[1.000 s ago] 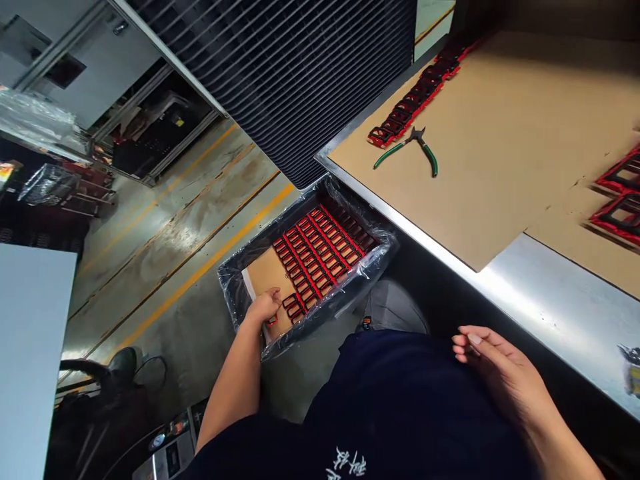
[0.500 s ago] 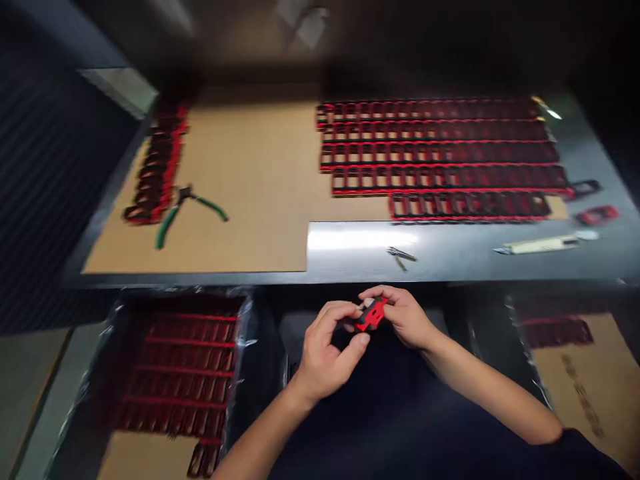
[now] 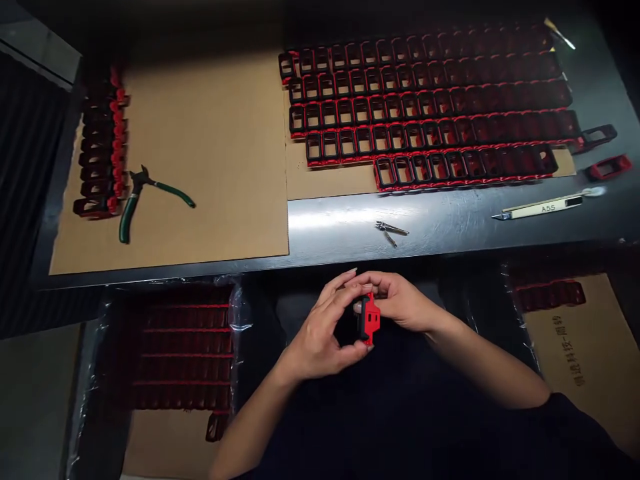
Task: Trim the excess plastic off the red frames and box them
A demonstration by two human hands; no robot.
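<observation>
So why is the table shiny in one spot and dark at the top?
Head view: a lamp's glare streaks the bare metal table beside the tweezers; the far rows of frames fade into shadow; the red part in both hands looks sharp.

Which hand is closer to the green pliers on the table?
Left. The left hand sits nearer the green pliers, which lie up and off to its left on the cardboard. The right hand is farther away, beyond the red part.

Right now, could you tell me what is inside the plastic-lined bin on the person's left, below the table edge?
The plastic-lined bin holds rows of red-and-black frames lying on a cardboard sheet. Whatever lies beneath that sheet is covered.
</observation>
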